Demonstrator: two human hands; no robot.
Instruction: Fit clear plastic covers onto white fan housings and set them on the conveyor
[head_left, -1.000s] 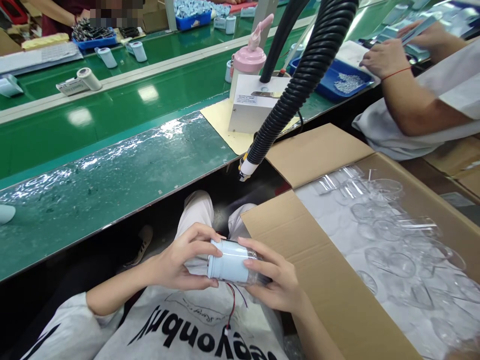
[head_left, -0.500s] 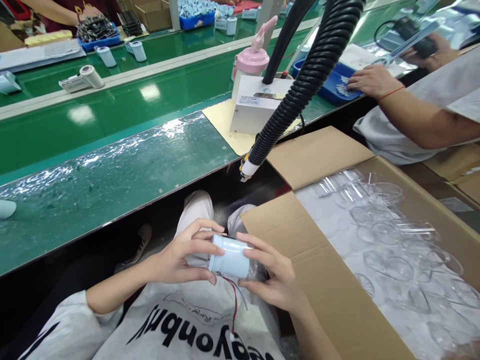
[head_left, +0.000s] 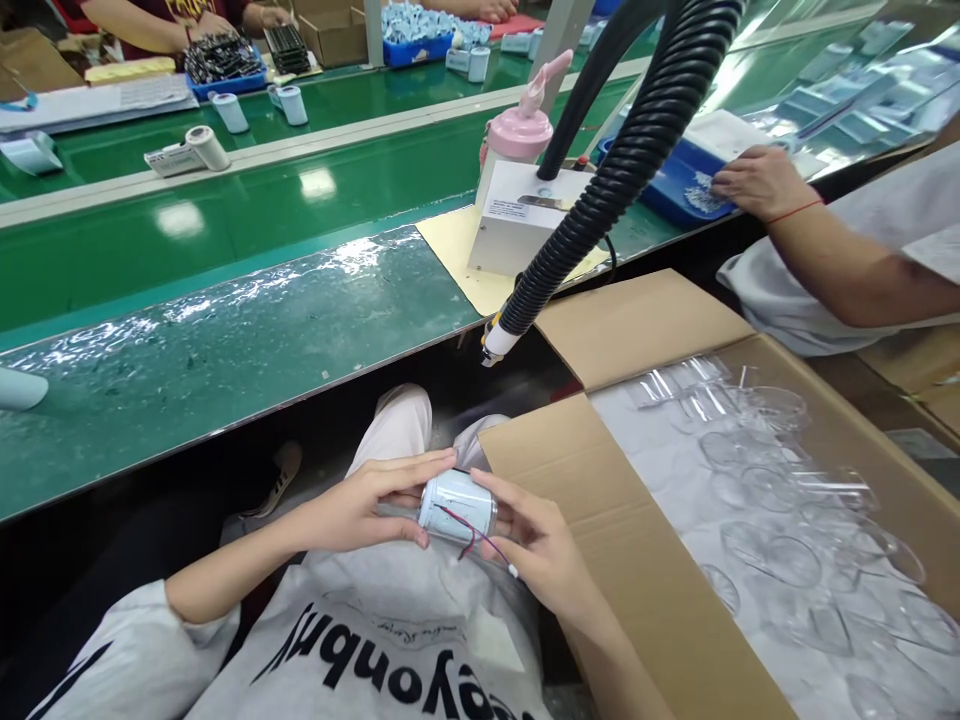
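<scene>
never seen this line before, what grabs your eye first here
First, low in the middle, the left hand and right hand hold a pale blue cylinder with thin red wires across it. A black corrugated hose slants down from above, and an open cardboard box of clear plastic cups fills the right.

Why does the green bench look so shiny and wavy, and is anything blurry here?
Head view: overhead lamps glare off the wrinkled clear film on the green bench and mirror as bright patches on the conveyor belt. The left hand and right hand holding the pale blue cylinder look sharp. The clear cups in the cardboard box nearly vanish against white. Edges bow from the wide lens.
</scene>
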